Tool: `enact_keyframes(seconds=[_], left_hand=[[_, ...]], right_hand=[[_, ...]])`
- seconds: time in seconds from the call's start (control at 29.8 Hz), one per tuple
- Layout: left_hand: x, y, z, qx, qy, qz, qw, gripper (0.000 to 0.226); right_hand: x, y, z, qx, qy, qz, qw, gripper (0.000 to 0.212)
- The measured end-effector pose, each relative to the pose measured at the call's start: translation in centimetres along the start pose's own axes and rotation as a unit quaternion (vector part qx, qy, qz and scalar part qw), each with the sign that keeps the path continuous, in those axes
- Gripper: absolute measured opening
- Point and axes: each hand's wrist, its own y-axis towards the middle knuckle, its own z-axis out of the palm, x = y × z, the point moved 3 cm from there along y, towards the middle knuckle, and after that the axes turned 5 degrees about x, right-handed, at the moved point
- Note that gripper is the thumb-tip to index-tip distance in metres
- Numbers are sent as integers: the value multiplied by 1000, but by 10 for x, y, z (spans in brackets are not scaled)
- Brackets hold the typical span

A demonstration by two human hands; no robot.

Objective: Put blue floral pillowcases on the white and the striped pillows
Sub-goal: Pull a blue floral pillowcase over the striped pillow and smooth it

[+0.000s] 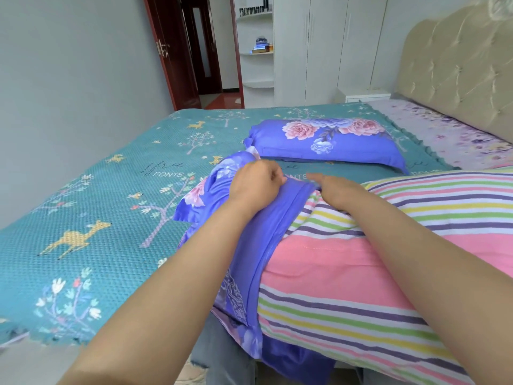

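I see one cased pillow [324, 141] finished, upper centre on the bed [83, 218]. My left hand [256, 184] clamps the second blue floral pillowcase [258, 234] hem; my right hand [337, 191] presses flat on the striped pillow [374, 245], mostly uncovered, lower right.

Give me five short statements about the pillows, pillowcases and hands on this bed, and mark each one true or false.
1. The left hand grips the blue pillowcase. True.
2. The striped pillow is fully inside its pillowcase. False: most of it is still bare.
3. A covered pillow lies farther back on the bed. True.
4. The right hand rests on the headboard. False: it is at the pillowcase opening, on the striped pillow.
5. The bedspread is plain white. False: it is teal with deer and trees.
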Motion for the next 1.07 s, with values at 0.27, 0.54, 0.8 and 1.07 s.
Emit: enact_keyframes(seconds=[0.27, 0.54, 0.8, 1.07], left_hand=[[69, 11, -18, 114, -118, -105, 981, 78], [62, 4, -33, 13, -354, -209, 911, 37], [27, 4, 22, -15, -752, -294, 590, 50], [48, -47, 132, 106, -680, -421, 591, 58]], right_hand=[[22, -30, -14, -149, -9, -95, 984, 22], [54, -11, -87, -275, -74, -110, 952, 37], [116, 48, -129, -296, -212, -158, 918, 39], [91, 40, 42, -48, -68, -157, 984, 40]])
